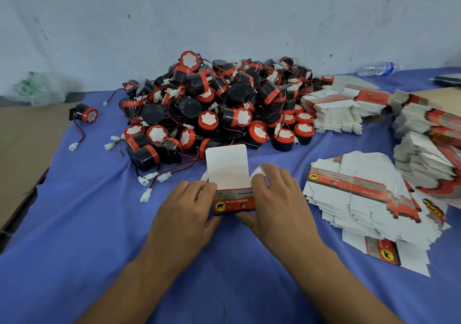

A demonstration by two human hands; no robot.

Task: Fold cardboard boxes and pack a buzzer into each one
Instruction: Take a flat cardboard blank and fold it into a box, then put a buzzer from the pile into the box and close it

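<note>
Hands work mid-fold: left hand [185, 207] and right hand [277, 198] both grip one cardboard box [233, 198] on the blue cloth [99, 236], lid flap up, unfilled. Buzzer pile [214, 104] and flat boxes [369, 198] wait, barely started.

Small packing workshop bench: a big loose heap of identical red-and-black buzzers [219, 104] sits beside several stacks of flat printed box blanks [334, 114], all on a blue cloth [87, 211]. Brown cardboard sheet [25, 149] at the left edge, scuffed bare wall [224, 11] behind. Water bottle [376, 69] and crumpled plastic bag [37, 89] at the back.
</note>
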